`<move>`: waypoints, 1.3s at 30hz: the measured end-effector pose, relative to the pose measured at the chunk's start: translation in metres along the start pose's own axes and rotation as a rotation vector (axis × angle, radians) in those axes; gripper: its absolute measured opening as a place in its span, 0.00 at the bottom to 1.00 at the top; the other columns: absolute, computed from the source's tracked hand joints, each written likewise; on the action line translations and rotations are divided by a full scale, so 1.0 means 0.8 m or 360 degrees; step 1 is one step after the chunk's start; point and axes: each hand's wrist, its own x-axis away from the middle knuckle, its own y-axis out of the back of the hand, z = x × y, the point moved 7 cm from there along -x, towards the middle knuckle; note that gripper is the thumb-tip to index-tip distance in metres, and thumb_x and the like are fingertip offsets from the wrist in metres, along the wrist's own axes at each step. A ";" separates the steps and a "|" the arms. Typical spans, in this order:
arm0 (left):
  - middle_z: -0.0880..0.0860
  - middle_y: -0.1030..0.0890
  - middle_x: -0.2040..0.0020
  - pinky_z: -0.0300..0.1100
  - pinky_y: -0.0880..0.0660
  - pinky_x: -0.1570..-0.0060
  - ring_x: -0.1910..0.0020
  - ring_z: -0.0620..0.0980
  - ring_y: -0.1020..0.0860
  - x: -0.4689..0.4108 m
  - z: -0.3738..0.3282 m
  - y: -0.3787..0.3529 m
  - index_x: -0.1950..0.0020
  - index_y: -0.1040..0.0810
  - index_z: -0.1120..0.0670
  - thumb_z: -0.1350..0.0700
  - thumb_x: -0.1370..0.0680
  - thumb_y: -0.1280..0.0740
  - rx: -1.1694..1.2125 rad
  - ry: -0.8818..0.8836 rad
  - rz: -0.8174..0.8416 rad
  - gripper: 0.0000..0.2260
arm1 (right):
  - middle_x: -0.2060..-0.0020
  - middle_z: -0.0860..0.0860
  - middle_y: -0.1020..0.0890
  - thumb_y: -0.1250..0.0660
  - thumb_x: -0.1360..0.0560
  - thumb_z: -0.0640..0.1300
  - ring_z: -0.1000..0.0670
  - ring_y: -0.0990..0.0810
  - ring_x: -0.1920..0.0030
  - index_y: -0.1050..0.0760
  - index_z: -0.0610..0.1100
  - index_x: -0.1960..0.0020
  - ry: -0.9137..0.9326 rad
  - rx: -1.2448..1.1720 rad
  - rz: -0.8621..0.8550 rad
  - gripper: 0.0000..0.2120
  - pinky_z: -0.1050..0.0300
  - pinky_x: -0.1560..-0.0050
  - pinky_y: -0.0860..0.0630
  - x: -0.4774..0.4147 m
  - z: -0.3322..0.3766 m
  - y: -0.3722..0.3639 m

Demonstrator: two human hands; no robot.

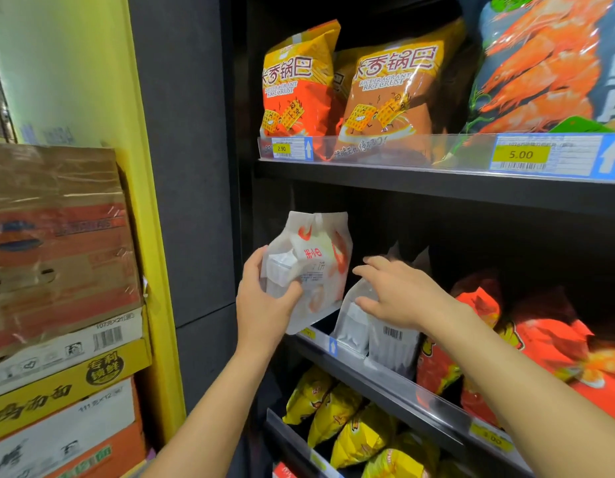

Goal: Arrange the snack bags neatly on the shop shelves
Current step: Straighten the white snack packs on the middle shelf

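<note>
Left grip (264,301) curls round a white snack bag (313,260), holding it above the middle shelf's (337,362) front-left corner. Right grip (399,294), fingers spread and grasping nothing, lies on the standing white bags (385,336) behind the front edge. Mid-restock, I'd say: next, slot the held bag upright beside them.

Yellow pillar (151,236), dark grey wall panel (188,167), stacked cardboard boxes (57,270)
</note>
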 end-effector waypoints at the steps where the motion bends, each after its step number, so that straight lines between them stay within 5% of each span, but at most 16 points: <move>1: 0.36 0.24 0.35 0.43 0.21 0.38 0.34 0.40 0.24 0.002 -0.001 0.014 0.27 0.29 0.41 0.59 0.25 0.22 0.0047 0.0029 -0.0013 0.31 | 0.17 0.51 0.39 0.38 0.17 0.60 0.47 0.36 0.19 0.40 0.54 0.17 0.0005 -0.0046 -0.0011 0.31 0.47 0.25 0.31 0.000 0.004 0.001; 4: 0.40 0.21 0.35 0.39 0.20 0.44 0.37 0.40 0.21 0.006 -0.002 0.059 0.31 0.30 0.40 0.59 0.24 0.22 0.0173 0.0139 -0.0094 0.29 | 0.20 0.53 0.32 0.38 0.16 0.60 0.51 0.36 0.20 0.34 0.52 0.20 0.0078 -0.0240 -0.0196 0.28 0.51 0.24 0.34 0.003 0.028 0.019; 8: 0.48 0.14 0.39 0.38 0.18 0.54 0.41 0.47 0.15 0.013 0.000 0.115 0.30 0.29 0.43 0.62 0.21 0.26 0.0377 0.0356 -0.0155 0.24 | 0.32 0.54 0.21 0.33 0.18 0.56 0.57 0.23 0.39 0.25 0.49 0.26 0.0023 -0.0823 -0.0453 0.22 0.60 0.38 0.27 0.007 0.059 0.032; 11: 0.47 0.11 0.45 0.42 0.18 0.54 0.47 0.47 0.13 0.028 -0.008 0.149 0.28 0.31 0.45 0.62 0.19 0.28 0.0441 0.0448 -0.0138 0.24 | 0.36 0.61 0.20 0.32 0.21 0.62 0.61 0.22 0.38 0.25 0.54 0.28 -0.0005 -0.1360 -0.0399 0.24 0.55 0.35 0.21 0.005 0.088 0.016; 14: 0.49 0.11 0.46 0.54 0.18 0.46 0.47 0.51 0.12 0.048 -0.011 0.182 0.26 0.30 0.49 0.60 0.19 0.28 0.0432 0.0509 -0.0214 0.24 | 0.42 0.70 0.23 0.30 0.20 0.58 0.67 0.23 0.42 0.30 0.59 0.33 -0.0063 -0.1919 -0.0164 0.18 0.67 0.43 0.20 0.012 0.130 -0.009; 17: 0.47 0.11 0.48 0.58 0.18 0.44 0.49 0.53 0.12 0.069 -0.010 0.208 0.28 0.28 0.48 0.58 0.20 0.28 0.0447 0.0608 -0.0280 0.21 | 0.43 0.61 0.15 0.30 0.24 0.64 0.56 0.17 0.39 0.24 0.57 0.33 -0.0074 -0.2288 0.0003 0.22 0.53 0.35 0.20 0.021 0.169 -0.044; 21: 0.49 0.11 0.47 0.47 0.17 0.57 0.53 0.50 0.11 0.097 -0.020 0.230 0.31 0.25 0.49 0.57 0.19 0.27 0.0471 0.0687 -0.0238 0.18 | 0.48 0.58 0.12 0.27 0.28 0.65 0.54 0.14 0.44 0.21 0.51 0.37 -0.0220 -0.2621 0.0021 0.25 0.52 0.40 0.22 0.038 0.208 -0.084; 24: 0.50 0.12 0.44 0.50 0.18 0.47 0.45 0.51 0.13 0.117 -0.022 0.246 0.32 0.22 0.50 0.49 0.18 0.30 0.0496 0.0762 -0.0180 0.15 | 0.42 0.51 0.13 0.23 0.27 0.62 0.49 0.14 0.40 0.22 0.48 0.31 -0.0352 -0.2984 0.0097 0.30 0.45 0.38 0.21 0.053 0.228 -0.117; 27: 0.50 0.14 0.37 0.52 0.22 0.42 0.38 0.53 0.16 0.134 -0.018 0.263 0.27 0.24 0.49 0.39 0.16 0.39 0.0603 0.0909 -0.0164 0.22 | 0.39 0.46 0.14 0.29 0.25 0.55 0.44 0.14 0.40 0.23 0.45 0.29 -0.0534 -0.3315 0.0239 0.27 0.46 0.45 0.18 0.077 0.245 -0.145; 31: 0.51 0.15 0.36 0.53 0.22 0.42 0.35 0.52 0.18 0.152 -0.013 0.282 0.24 0.27 0.51 0.36 0.15 0.44 0.0795 0.1024 -0.0183 0.27 | 0.39 0.43 0.14 0.31 0.23 0.52 0.43 0.13 0.42 0.23 0.42 0.30 -0.0691 -0.3533 0.0291 0.24 0.49 0.52 0.15 0.101 0.257 -0.168; 39: 0.47 0.13 0.39 0.48 0.22 0.44 0.40 0.48 0.15 0.165 -0.012 0.275 0.31 0.24 0.45 0.33 0.26 0.37 0.0411 0.0976 0.0101 0.27 | 0.39 0.44 0.14 0.29 0.25 0.54 0.43 0.14 0.40 0.24 0.43 0.29 -0.0734 -0.3349 0.0187 0.28 0.44 0.41 0.20 0.114 0.258 -0.164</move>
